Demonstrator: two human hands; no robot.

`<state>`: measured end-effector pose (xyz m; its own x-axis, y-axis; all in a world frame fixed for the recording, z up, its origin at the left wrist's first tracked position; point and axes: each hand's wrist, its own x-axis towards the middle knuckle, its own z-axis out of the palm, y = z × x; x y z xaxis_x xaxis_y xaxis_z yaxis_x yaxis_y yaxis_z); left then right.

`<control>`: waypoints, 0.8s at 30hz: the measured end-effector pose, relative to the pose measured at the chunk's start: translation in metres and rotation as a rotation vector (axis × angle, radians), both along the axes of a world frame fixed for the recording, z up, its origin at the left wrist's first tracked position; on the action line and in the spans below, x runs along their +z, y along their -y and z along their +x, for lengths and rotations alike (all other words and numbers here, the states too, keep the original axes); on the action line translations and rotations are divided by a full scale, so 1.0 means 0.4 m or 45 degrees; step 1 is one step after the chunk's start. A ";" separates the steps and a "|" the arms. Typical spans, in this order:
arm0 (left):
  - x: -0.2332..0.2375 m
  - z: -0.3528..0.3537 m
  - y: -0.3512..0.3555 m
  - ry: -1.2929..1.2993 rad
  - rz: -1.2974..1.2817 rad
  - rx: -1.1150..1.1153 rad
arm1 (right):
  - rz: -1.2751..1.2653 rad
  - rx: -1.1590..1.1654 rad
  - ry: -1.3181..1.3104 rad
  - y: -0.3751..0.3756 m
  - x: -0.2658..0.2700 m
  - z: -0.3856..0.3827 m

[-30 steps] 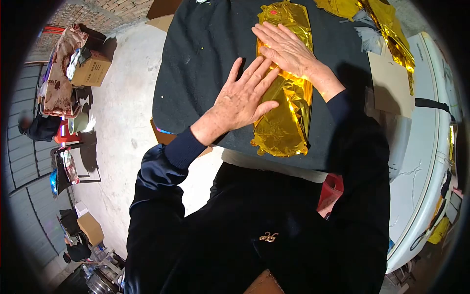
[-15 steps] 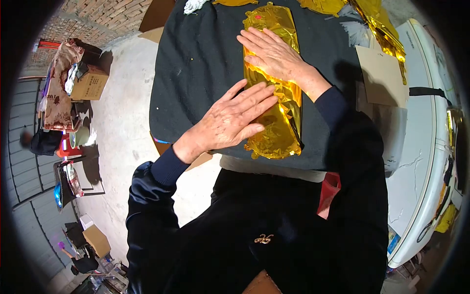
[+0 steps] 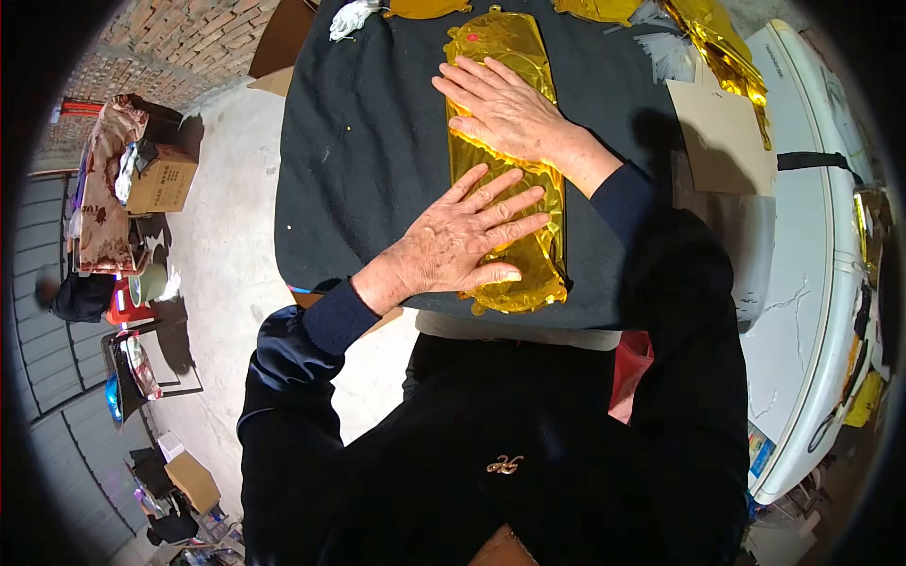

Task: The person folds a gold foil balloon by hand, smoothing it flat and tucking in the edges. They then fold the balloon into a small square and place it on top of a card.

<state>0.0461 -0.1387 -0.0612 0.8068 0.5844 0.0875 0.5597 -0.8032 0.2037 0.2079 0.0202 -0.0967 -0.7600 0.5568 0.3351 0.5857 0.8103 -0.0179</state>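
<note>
Foil piece [image 3: 533, 250], gold and shiny, lies flat and lengthwise on the black cloth [image 3: 359, 141], its near end close to the cloth's front edge. Right hand [image 3: 510, 118] is open, palm down, across the far half of the foil piece, fingers straight and slightly parted; it grips nothing. Left hand [image 3: 448, 245] is open, palm down, fingers spread and thumb extended; its fingers lie over the near half, its palm over the cloth, and it grips nothing. The amount of pressure cannot be told. Beyond the far end is more gold foil [image 3: 429, 8]; a bundle of white string [image 3: 354, 19] lies to the left of it. Clear strips [image 3: 665, 57] and a cardboard sheet [image 3: 722, 141] are on the right side. Handling, as judged from appearance: very light, thin and limp, with a smooth surface likely to slide under dry fingers. The film creases readily and probably tears or punctures if pinched hard or dragged. Recommended hold: support with flat palms, or take both long edges lightly between thumb and fingers; avoid pulling on the small tabs at the ends.
</note>
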 end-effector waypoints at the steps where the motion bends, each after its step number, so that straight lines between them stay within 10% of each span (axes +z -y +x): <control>1: 0.001 0.000 -0.001 -0.012 0.002 -0.005 | -0.013 -0.006 0.006 0.003 0.005 -0.001; 24: 0.078 0.000 -0.065 0.390 0.026 0.128 | -0.312 -0.089 -0.101 0.387 0.144 0.316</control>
<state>0.0461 -0.1129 -0.0301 0.6791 0.6556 0.3302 0.5518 -0.7526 0.3594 0.3343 -0.1347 -0.0389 -0.6934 0.6791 0.2410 0.6292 0.7336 -0.2569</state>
